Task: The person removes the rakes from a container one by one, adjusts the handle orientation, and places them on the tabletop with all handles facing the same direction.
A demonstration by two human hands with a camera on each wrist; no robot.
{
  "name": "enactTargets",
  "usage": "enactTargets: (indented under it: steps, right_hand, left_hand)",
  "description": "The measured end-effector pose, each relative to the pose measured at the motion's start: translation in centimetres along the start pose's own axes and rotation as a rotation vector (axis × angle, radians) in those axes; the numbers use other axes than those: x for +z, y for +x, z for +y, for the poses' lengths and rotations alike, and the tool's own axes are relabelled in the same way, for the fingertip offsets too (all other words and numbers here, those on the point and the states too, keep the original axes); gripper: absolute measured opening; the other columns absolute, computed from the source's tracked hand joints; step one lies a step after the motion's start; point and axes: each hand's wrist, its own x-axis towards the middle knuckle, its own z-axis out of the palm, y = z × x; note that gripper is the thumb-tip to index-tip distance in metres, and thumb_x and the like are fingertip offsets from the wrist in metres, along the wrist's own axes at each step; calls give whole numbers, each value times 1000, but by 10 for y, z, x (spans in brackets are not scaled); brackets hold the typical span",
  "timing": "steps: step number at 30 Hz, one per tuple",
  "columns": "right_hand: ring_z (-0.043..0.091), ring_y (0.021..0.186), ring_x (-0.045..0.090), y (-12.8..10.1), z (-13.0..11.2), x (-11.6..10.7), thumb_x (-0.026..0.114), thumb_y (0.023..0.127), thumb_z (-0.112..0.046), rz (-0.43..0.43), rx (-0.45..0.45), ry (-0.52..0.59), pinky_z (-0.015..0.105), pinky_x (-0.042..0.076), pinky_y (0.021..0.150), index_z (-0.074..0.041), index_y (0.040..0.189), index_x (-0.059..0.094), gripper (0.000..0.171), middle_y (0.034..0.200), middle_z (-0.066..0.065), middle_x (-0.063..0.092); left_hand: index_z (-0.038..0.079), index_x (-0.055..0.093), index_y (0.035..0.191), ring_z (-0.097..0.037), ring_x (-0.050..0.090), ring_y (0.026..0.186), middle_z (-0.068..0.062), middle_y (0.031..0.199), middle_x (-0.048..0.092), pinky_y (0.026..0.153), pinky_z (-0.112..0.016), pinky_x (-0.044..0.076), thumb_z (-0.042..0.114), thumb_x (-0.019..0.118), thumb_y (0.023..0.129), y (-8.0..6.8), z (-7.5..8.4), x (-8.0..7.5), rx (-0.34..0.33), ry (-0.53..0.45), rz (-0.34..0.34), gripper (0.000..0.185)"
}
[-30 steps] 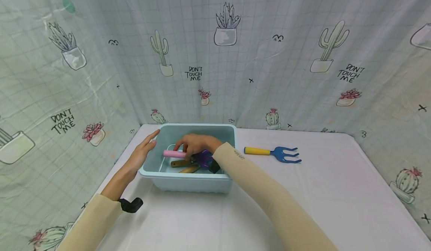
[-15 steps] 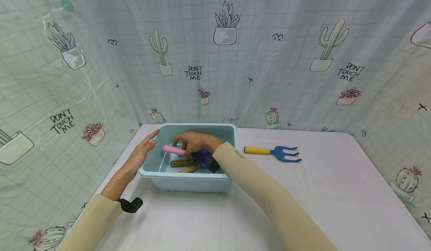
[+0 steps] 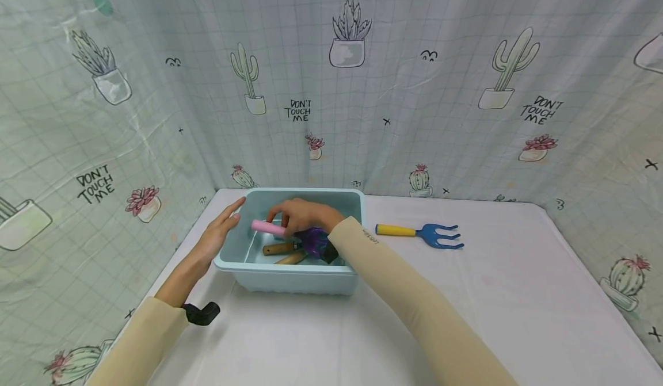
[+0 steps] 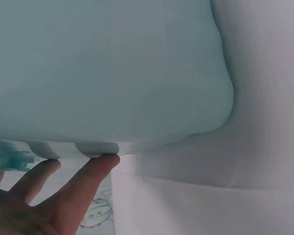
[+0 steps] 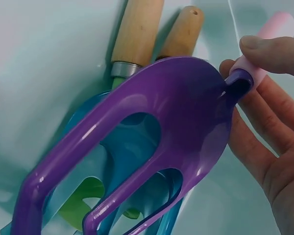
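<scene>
purple rake (image 5: 152,142) covering tools beneath, right hand (image 3: 303,216) gripping handle

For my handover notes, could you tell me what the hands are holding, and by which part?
The right hand grips the purple garden fork by its pink handle. The left hand holds nothing; it rests against the tub.

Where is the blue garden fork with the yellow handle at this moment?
In the head view the blue garden fork lies on the white table, just right of the light blue tub, apart from both hands.
</scene>
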Motion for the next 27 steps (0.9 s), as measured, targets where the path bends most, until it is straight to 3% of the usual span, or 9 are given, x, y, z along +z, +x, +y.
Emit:
enactTargets:
  steps: [13,27]
  right_hand:
    - [17,95,69,-2,-1,-11,76,93,-9,15,-31,41,27,55,84,-17,144,60,55,113,10,76]
    - [17,92,69,-1,-4,-13,77,91,-8,26,-63,57,27,55,84,-17,141,62,53,109,9,76]
  left_hand:
    - [33,16,167,-45,8,160,-7,176,9,122,-75,9,44,31,113,1,-2,-1,7,0,2,57]
    - [34,17,167,-43,6,161,-6,176,8,122,-75,9,45,32,112,-1,-2,-2,-1,-11,5,58]
